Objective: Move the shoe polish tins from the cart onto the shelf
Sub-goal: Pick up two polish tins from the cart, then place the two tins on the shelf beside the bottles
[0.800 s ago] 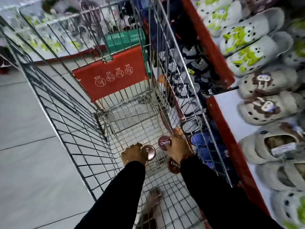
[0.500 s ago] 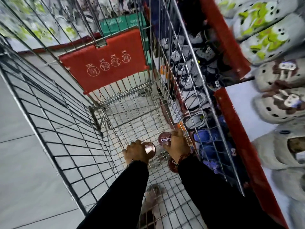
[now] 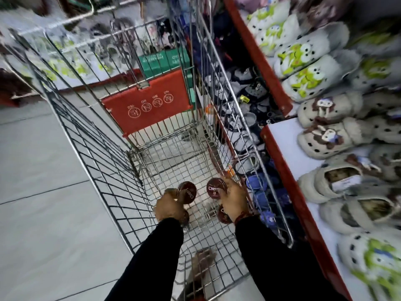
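Observation:
Both my hands reach down inside the wire shopping cart point(image 3: 91, 153). My left hand point(image 3: 168, 208) grips a round dark-red shoe polish tin point(image 3: 188, 192) held on edge; a second tin point(image 3: 184, 217) shows just under that hand. My right hand point(image 3: 234, 197) holds another tin point(image 3: 216, 188), its lid reading "Cherry" and facing me. A further tin point(image 3: 223, 213) sits under my right wrist, partly hidden. The white shelf point(image 3: 288, 153) with a red front edge runs along the right.
Fluffy clog slippers point(image 3: 321, 137) fill most of the shelf, with a bare white patch near its front edge. The cart's red child-seat flap point(image 3: 149, 105) stands at the far end. Grey floor tiles point(image 3: 39, 192) lie left of the cart. A foot point(image 3: 201, 266) shows below the cart.
Both hands have lifted slightly with their tins. The camera has tilted up and right, bringing more of the shelf into view.

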A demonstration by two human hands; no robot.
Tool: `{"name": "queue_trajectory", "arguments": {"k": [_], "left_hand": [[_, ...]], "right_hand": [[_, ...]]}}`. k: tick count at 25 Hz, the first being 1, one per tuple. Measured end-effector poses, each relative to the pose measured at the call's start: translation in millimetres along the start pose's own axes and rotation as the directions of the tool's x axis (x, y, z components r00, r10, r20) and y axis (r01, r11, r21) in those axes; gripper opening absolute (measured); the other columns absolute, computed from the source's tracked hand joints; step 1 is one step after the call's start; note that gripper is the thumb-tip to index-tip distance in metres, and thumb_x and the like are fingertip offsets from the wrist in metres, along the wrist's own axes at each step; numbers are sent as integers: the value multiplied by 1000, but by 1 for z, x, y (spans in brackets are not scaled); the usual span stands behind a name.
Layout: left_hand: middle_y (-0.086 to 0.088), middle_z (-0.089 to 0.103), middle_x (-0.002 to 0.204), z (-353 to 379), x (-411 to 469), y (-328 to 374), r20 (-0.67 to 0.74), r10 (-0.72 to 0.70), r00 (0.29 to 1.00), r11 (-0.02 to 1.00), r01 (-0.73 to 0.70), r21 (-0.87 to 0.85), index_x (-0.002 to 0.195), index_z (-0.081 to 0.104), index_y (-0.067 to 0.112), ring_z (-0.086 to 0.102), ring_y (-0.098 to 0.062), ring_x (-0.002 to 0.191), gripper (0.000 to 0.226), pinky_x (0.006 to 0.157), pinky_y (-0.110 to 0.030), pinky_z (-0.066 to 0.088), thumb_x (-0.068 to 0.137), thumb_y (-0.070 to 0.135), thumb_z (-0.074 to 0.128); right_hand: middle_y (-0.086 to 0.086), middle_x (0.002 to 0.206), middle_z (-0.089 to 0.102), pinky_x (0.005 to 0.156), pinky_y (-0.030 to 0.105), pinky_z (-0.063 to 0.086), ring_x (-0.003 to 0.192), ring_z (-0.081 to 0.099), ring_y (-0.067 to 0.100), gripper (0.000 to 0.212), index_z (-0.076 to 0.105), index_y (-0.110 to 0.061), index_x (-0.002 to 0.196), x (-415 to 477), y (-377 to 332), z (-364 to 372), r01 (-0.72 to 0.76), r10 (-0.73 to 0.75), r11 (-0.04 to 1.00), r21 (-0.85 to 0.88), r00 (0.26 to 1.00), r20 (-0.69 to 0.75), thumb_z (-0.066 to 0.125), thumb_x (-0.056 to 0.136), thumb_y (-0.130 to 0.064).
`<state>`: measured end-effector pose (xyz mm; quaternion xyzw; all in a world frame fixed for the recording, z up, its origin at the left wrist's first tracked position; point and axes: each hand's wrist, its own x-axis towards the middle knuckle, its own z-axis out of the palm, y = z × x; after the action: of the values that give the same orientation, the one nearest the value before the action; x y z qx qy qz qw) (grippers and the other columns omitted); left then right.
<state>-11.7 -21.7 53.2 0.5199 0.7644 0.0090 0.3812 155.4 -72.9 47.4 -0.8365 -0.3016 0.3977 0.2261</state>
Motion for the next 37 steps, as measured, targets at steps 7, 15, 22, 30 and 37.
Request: {"name": "queue_trajectory", "arguments": {"k": [7,15,22,30,37], "left_hand": [[-23,75,106,-64,-90,9,16,6,1000,829,4,-559,110,70,-1,70,-33,105,41,99,-45,53,87,33,69],[-21,73,108,-126,-233,58,-4,307,952,607,-199,-770,111,68,-5,71,-29,91,38,87,-42,59,89,25,68],[-29,71,108,-139,-354,124,31,620,784,475,-344,-810,111,68,-6,65,-28,90,36,94,-49,53,90,24,67],[-10,71,82,-84,-505,219,145,893,427,337,-420,-842,98,71,7,63,-19,70,21,71,-28,53,86,24,71],[1,73,77,-21,-608,255,193,971,142,237,-686,-688,91,76,14,66,-5,69,31,68,-11,47,80,43,74]], "right_hand": [[10,133,62,94,42,58,107,66,22,42,57,-14,134,-106,-35,-53,-69,104,848,526,994,-37,64,92,-10],[2,104,71,80,39,62,82,72,13,30,64,-8,122,-240,-50,-171,242,23,640,729,942,-333,65,92,-6],[10,114,72,94,43,58,94,73,19,29,65,-12,120,-367,-21,-289,504,0,616,605,768,-640,64,92,-5],[5,115,73,92,41,58,97,75,25,27,68,-17,115,-484,42,-401,651,119,614,446,483,-868,68,90,-9],[2,106,72,82,38,62,82,74,13,23,68,-17,112,-543,121,-453,557,336,718,418,249,-908,69,89,-14]]}}
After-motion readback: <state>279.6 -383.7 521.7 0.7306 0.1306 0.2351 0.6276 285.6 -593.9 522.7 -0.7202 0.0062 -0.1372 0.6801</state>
